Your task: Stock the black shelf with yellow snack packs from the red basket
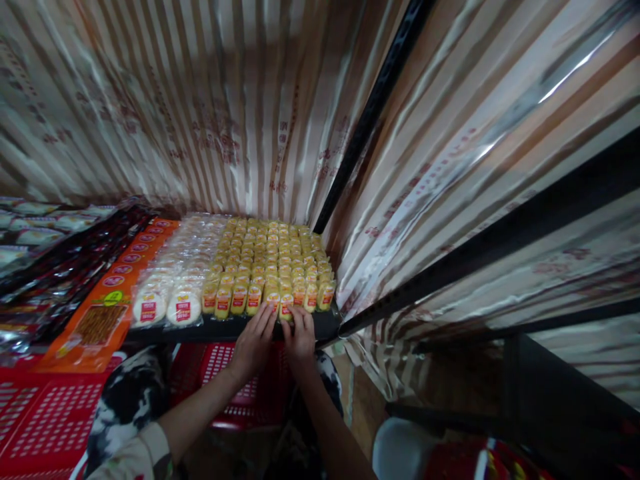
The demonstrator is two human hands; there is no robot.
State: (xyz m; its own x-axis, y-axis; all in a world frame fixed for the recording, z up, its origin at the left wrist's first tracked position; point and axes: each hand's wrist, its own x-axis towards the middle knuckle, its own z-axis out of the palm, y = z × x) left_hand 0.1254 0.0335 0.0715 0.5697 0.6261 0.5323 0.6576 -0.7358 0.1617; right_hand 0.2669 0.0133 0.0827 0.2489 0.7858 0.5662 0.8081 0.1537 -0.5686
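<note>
Rows of small yellow packaged cakes (270, 260) with red labels stand tightly packed on a black shelf (225, 329). At the front edge, my left hand (255, 340) has its fingers together on the lower part of a yellow cake packet (271, 291). Beside it, my right hand (301, 337) curls its fingers around the bottom of a yellow cake packet (285, 297) that sticks out slightly from the front row. My palms and thumbs are partly hidden. Left of these rows are round white packaged cakes (184, 305) with red labels.
Further left lie an orange snack packet (103, 320) and dark shiny packets (95, 267). Red perforated baskets (55, 413) sit below the shelf. Black metal posts (370, 120) and striped printed sheeting (225, 100) enclose the back and right. A white stool-like object (400, 450) is low right.
</note>
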